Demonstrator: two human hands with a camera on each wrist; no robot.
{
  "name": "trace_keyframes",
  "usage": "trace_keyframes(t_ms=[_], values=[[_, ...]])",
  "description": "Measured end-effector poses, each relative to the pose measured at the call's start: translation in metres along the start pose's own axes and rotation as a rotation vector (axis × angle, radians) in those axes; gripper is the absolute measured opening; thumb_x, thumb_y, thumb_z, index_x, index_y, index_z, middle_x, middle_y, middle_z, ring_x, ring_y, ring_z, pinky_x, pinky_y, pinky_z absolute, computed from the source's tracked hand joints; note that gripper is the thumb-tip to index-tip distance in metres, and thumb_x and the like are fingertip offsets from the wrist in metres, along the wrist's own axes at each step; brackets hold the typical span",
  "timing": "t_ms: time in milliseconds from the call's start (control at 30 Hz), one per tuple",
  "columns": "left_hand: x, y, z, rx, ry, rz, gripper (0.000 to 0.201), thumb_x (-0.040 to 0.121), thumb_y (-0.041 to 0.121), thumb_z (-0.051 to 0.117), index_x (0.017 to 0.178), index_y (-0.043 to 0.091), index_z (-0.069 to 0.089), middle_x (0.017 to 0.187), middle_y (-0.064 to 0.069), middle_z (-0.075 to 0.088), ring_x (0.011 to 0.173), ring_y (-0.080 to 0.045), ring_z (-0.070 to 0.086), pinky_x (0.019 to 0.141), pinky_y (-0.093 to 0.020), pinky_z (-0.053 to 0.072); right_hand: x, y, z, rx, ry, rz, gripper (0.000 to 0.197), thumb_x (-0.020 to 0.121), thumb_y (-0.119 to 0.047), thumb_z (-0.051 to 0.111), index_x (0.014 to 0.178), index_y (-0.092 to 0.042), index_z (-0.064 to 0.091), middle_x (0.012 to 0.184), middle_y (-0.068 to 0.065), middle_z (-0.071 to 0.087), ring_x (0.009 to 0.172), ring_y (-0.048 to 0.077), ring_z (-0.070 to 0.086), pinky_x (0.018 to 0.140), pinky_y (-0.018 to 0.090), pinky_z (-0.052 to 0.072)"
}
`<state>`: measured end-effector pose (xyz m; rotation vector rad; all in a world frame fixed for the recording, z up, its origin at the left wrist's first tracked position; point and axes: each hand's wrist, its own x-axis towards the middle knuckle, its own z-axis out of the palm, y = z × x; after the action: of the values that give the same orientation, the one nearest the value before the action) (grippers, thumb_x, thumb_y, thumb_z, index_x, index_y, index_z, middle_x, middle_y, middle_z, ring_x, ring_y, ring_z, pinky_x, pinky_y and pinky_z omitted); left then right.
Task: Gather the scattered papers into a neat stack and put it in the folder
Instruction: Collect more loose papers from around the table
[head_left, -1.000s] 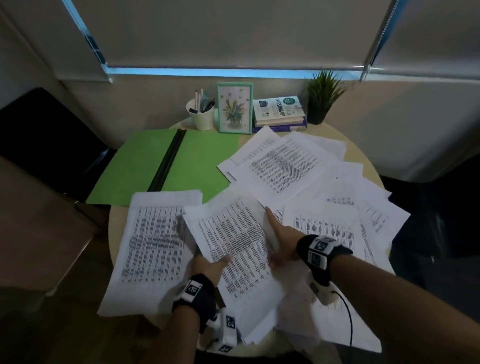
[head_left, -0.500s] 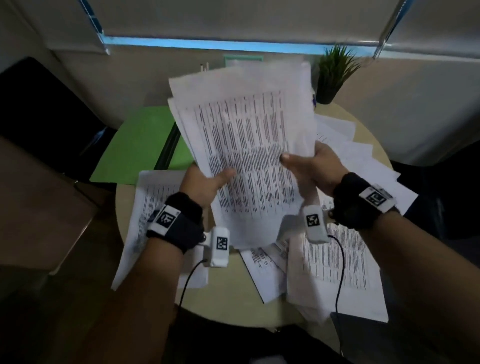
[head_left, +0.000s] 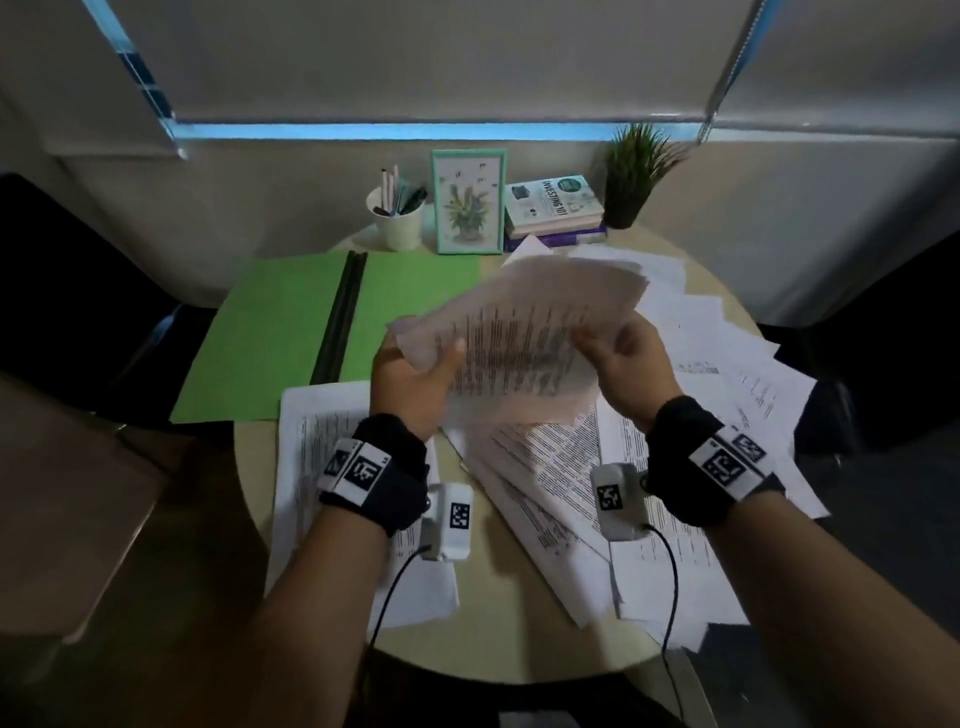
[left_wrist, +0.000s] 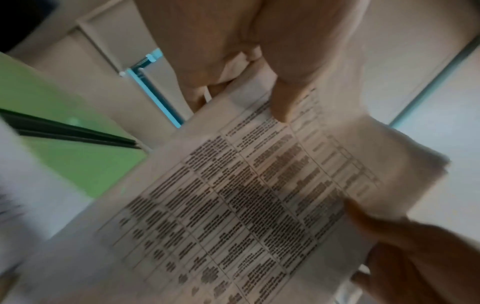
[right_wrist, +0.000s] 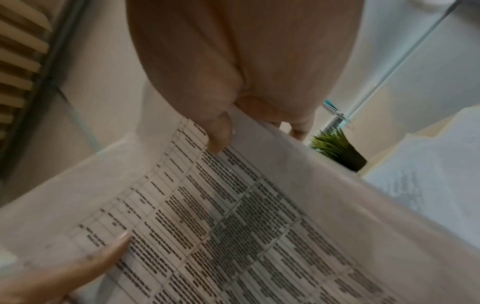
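Note:
Both hands hold a bundle of printed papers (head_left: 524, 338) in the air over the round table (head_left: 498, 644). My left hand (head_left: 415, 384) grips the bundle's left edge, thumb on top. At the right edge my right hand (head_left: 628, 364) pinches the same bundle. The wrist views show the printed sheets (left_wrist: 246, 205) (right_wrist: 233, 226) close up under each thumb. More loose papers (head_left: 717, 395) lie fanned over the table's right half. One sheet (head_left: 322, 467) lies at the left front. An open green folder (head_left: 270, 338) lies flat at the back left.
A white pen cup (head_left: 397, 221), a framed flower picture (head_left: 467, 200), stacked books (head_left: 556, 210) and a small potted plant (head_left: 631, 176) line the table's back edge. A brown surface (head_left: 67, 493) is at the left. Cables hang from both wrist cameras.
The bundle was taken up from the table and held upright in front of me; it has now tipped down and away, lower over the table, still in both hands.

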<state>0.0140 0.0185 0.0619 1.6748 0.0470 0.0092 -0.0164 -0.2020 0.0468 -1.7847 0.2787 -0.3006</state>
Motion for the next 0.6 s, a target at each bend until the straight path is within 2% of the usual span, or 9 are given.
trace_keyframes(t_ms=[67, 133, 233, 300, 367, 433, 467, 533, 600], values=[[0.004, 0.010, 0.001, -0.018, 0.024, 0.014, 0.028, 0.089, 0.018, 0.067, 0.115, 0.011, 0.059, 0.097, 0.009, 0.065, 0.090, -0.003, 0.063, 0.069, -0.010, 0.048, 0.000, -0.020, 0.008, -0.018, 0.057, -0.065, 0.015, 0.094, -0.011, 0.061, 0.108, -0.018, 0.060, 0.104, 0.003, 0.069, 0.099, 0.020, 0.065, 0.086, 0.031, 0.053], [0.008, 0.020, -0.002, -0.008, 0.058, 0.078, 0.027, 0.091, 0.019, 0.064, 0.117, 0.014, 0.059, 0.097, 0.011, 0.065, 0.089, -0.003, 0.062, 0.066, -0.006, 0.048, -0.001, -0.039, 0.010, -0.003, 0.126, -0.141, 0.015, 0.095, -0.011, 0.059, 0.110, -0.016, 0.059, 0.104, 0.002, 0.068, 0.096, 0.015, 0.064, 0.080, 0.021, 0.052], [0.010, 0.023, -0.010, -0.019, 0.040, 0.164, 0.026, 0.089, 0.015, 0.066, 0.115, 0.013, 0.059, 0.096, 0.011, 0.067, 0.081, 0.010, 0.062, 0.065, -0.002, 0.047, -0.008, -0.045, 0.013, 0.014, 0.200, -0.208, 0.019, 0.093, -0.011, 0.062, 0.111, -0.010, 0.059, 0.102, 0.003, 0.068, 0.092, 0.009, 0.065, 0.075, 0.018, 0.052], [0.012, 0.009, -0.015, -0.008, -0.002, 0.139, 0.029, 0.085, 0.013, 0.070, 0.112, 0.012, 0.061, 0.095, 0.012, 0.068, 0.079, 0.013, 0.063, 0.070, -0.010, 0.053, -0.017, -0.029, 0.019, 0.034, 0.209, -0.138, 0.026, 0.089, -0.008, 0.068, 0.112, -0.009, 0.058, 0.101, 0.001, 0.068, 0.086, -0.004, 0.065, 0.073, 0.013, 0.051], [0.015, -0.010, -0.017, 0.057, -0.063, 0.081, 0.031, 0.084, 0.017, 0.072, 0.113, 0.015, 0.062, 0.100, 0.010, 0.069, 0.089, 0.004, 0.065, 0.079, -0.022, 0.056, -0.023, -0.007, 0.028, -0.011, 0.186, -0.027, 0.030, 0.085, -0.007, 0.072, 0.113, -0.007, 0.060, 0.102, 0.001, 0.069, 0.081, -0.009, 0.063, 0.073, 0.016, 0.052], [0.019, -0.021, -0.017, 0.163, -0.101, 0.044, 0.018, 0.089, 0.024, 0.067, 0.106, 0.024, 0.062, 0.101, 0.005, 0.068, 0.093, -0.010, 0.064, 0.084, -0.031, 0.055, -0.025, 0.006, 0.033, -0.071, 0.173, 0.051, 0.030, 0.086, -0.007, 0.070, 0.114, -0.004, 0.061, 0.103, 0.003, 0.068, 0.082, 0.001, 0.064, 0.078, 0.022, 0.055], [0.022, -0.020, -0.016, 0.179, -0.089, 0.045, 0.015, 0.090, 0.025, 0.065, 0.105, 0.024, 0.061, 0.101, 0.002, 0.067, 0.092, -0.015, 0.063, 0.083, -0.032, 0.053, -0.022, 0.006, 0.035, -0.073, 0.183, 0.063, 0.029, 0.087, -0.007, 0.069, 0.115, -0.003, 0.061, 0.103, 0.003, 0.067, 0.085, 0.008, 0.064, 0.079, 0.020, 0.055], [0.029, -0.013, -0.015, 0.147, -0.051, 0.087, 0.026, 0.092, 0.024, 0.062, 0.116, 0.015, 0.062, 0.104, 0.000, 0.068, 0.094, -0.015, 0.063, 0.081, -0.027, 0.050, -0.014, -0.004, 0.035, -0.037, 0.222, 0.032, 0.028, 0.088, -0.006, 0.067, 0.115, -0.006, 0.060, 0.104, 0.003, 0.067, 0.091, 0.016, 0.064, 0.077, 0.016, 0.054], [0.033, -0.005, -0.016, 0.138, -0.025, 0.129, 0.034, 0.092, 0.028, 0.062, 0.121, 0.010, 0.062, 0.106, 0.001, 0.069, 0.094, -0.012, 0.065, 0.079, -0.023, 0.050, -0.007, -0.017, 0.033, 0.008, 0.259, -0.039, 0.030, 0.088, -0.004, 0.065, 0.117, -0.007, 0.059, 0.106, 0.004, 0.068, 0.094, 0.014, 0.065, 0.080, 0.019, 0.054]])
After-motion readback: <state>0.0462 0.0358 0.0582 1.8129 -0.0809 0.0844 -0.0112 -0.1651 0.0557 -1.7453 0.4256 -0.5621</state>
